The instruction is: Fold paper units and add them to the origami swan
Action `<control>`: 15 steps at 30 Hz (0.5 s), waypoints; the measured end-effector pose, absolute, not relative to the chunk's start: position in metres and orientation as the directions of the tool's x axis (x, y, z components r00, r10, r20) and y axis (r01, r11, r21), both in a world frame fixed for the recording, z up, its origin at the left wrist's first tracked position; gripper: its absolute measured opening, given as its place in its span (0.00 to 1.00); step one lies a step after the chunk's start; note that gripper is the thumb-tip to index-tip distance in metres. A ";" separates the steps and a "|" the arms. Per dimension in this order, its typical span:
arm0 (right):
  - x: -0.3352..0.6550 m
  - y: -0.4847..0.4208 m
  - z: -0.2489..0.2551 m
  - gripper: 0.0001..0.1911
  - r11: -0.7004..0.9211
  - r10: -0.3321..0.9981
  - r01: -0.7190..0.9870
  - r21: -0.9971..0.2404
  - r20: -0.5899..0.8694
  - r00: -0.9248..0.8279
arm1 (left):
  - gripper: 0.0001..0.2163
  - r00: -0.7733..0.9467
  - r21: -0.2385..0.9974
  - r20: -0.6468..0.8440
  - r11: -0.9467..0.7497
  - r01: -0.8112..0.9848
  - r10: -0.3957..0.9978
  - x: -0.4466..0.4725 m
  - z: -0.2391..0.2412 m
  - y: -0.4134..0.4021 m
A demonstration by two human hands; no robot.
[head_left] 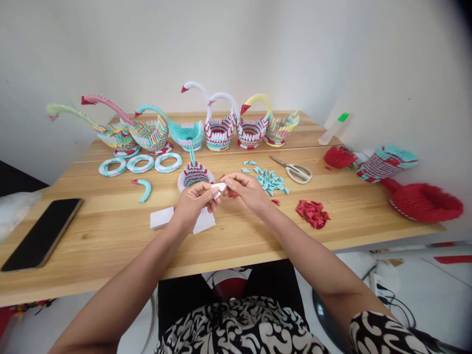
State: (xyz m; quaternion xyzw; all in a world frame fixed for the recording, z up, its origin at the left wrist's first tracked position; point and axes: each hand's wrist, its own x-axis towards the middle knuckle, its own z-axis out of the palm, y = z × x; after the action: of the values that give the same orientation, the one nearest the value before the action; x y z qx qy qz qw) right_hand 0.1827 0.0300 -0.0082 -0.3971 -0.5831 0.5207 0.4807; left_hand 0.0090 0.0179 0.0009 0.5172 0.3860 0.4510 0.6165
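Between my two hands is a small folded piece of white paper (pixel 220 187). My left hand (pixel 194 201) pinches its left end, and my right hand (pixel 243 191) has fingers closed on its right end. Below my left hand lie white paper sheets (pixel 203 222), with a stack of white paper slips (pixel 161 218) to the left. Just behind my hands stands a red, teal and white paper swan body (pixel 195 172), partly hidden by them. Turquoise folded paper pieces (pixel 271 181) lie right of my right hand, and a heap of red folded pieces (pixel 313 214) is farther right.
Finished paper swans (pixel 220 132) line the back of the table. Paper rings (pixel 140 163) and a curved turquoise neck piece (pixel 143 190) lie left. Scissors (pixel 297 172), a glue bottle (pixel 334 130) and red paper models (pixel 424 201) are right. A phone (pixel 42 235) lies front left.
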 end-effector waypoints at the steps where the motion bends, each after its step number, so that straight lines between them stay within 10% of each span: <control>1: 0.183 0.031 -0.010 0.18 0.072 0.965 -0.106 -0.992 0.097 -0.243 | 0.14 0.301 0.979 -0.021 0.080 -0.185 0.953 0.009 0.001 0.018; 15: 0.180 0.035 -0.017 0.19 -0.034 0.934 -0.288 -0.957 0.073 -0.351 | 0.13 0.283 0.964 -0.039 0.110 -0.241 0.958 0.010 0.000 0.017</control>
State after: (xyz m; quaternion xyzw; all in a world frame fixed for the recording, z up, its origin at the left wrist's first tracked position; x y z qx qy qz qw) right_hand 0.1803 0.0348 -0.0170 -0.3171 -0.5091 0.6453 0.4732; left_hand 0.0100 0.0173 0.0004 0.4771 0.3761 0.4660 0.6432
